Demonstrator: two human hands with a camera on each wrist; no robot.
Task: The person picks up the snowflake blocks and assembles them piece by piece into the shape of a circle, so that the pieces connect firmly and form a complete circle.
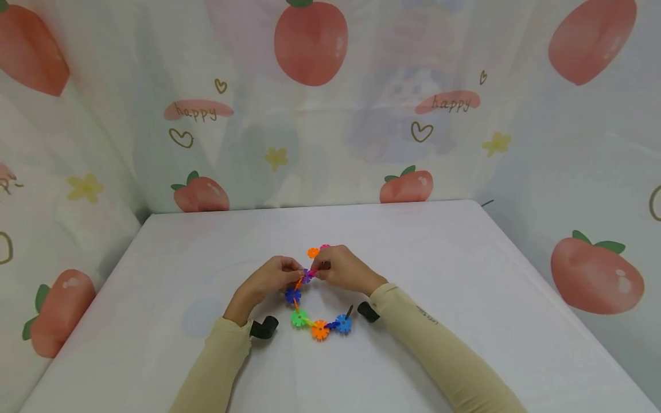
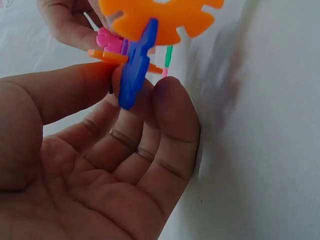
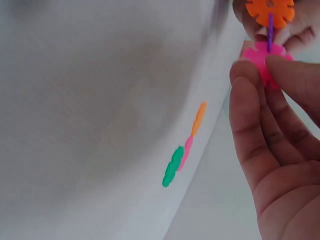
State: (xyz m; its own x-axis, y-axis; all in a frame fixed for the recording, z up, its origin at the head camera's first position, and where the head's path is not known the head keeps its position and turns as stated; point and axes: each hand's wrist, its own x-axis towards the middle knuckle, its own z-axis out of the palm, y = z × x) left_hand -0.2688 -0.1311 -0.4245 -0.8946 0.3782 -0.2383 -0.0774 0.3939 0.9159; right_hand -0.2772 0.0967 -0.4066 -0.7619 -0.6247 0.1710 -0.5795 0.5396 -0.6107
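My left fingers [image 2: 172, 105] pinch an orange disc [image 3: 281, 11], right fingers [image 3: 246, 107] a pink disc [image 3: 261, 54]; likely light, stiff: grip rims.

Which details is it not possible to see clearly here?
Head view: far pink piece, partly hidden by the right hand.
Head view: lettering on the right sleeve, too small to read.
Left wrist view: top of the near orange piece, cut off by the upper edge.
Right wrist view: held pink piece, partly covered by the thumb.
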